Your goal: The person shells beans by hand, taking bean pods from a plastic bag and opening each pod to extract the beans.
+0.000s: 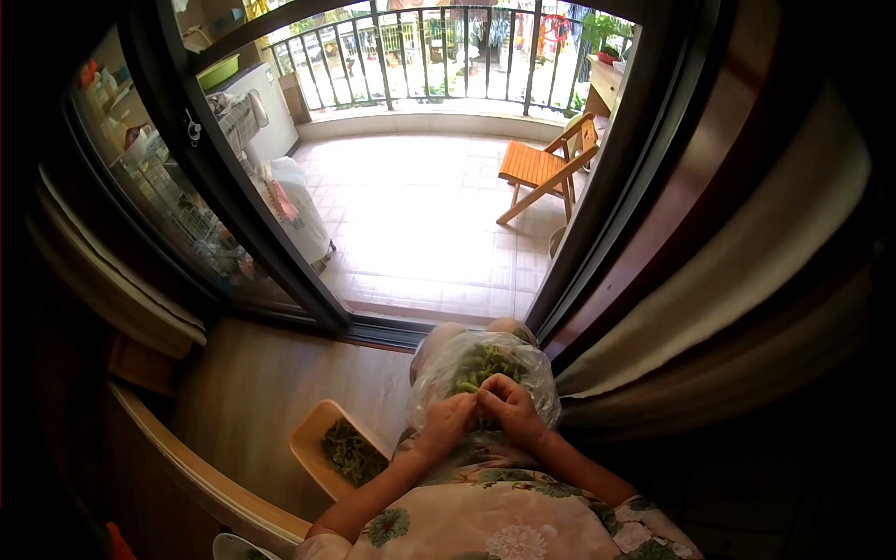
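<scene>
Both hands meet over my lap, fingertips almost touching. My left hand [450, 420] is closed in a pinch, and my right hand [511, 407] pinches just beside it. Whatever small thing lies between the fingers is too small to make out. Directly beneath and beyond them, a clear plastic bag [431, 381] rests open on my thighs. Inside it lie green bean-like pods [487, 362]. On the floor to my left stands an orange-tan plastic bin [311, 435], partly covered by my left forearm. A heap of darker green pods or trimmings [351, 452] is in it.
Ahead, a dark-framed sliding door [233, 177] opens onto a tiled balcony [411, 215]. A folding wooden chair [537, 168] stands there at right, before a metal railing [420, 61]. A curtain [709, 271] hangs at my right. A curved wooden edge [187, 457] runs along my left.
</scene>
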`<move>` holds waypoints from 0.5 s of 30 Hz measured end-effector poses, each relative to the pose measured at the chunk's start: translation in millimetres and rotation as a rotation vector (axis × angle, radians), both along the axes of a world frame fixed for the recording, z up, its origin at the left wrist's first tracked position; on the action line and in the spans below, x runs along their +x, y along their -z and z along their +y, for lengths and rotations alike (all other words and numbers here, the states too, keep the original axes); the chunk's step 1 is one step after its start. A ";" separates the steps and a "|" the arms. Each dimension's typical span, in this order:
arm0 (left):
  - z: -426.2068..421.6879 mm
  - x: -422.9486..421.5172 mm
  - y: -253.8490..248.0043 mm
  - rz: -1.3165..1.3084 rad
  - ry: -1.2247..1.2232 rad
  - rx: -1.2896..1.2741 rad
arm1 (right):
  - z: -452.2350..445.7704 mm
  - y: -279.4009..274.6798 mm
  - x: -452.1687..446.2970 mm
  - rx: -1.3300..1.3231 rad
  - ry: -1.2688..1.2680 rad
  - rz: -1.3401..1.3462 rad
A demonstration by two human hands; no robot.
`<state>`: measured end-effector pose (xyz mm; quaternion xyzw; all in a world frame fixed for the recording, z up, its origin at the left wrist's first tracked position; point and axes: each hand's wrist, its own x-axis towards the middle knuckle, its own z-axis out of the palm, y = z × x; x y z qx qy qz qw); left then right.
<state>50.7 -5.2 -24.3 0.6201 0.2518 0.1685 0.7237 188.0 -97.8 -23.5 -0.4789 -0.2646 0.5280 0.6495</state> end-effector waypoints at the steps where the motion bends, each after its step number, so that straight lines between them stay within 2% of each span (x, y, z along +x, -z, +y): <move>1: -0.2 0.0 0.9 -0.009 0.003 -0.004 | 0.3 1.6 0.8 -0.008 -0.005 -0.013; 8: 0.0 -1.7 4.6 0.043 -0.070 0.067 | 1.5 4.2 -4.0 0.019 0.007 -0.225; 11: 1.0 -0.7 10.6 0.014 -0.065 0.056 | -1.1 -1.1 -5.4 0.087 0.067 -0.606; 14: 1.8 -0.7 -0.6 -0.002 -0.014 -0.009 | 0.0 6.5 -5.1 0.143 0.151 -0.700; 15: 2.0 -0.3 0.5 -0.010 -0.013 -0.016 | 0.2 6.5 -5.4 0.125 0.130 -0.617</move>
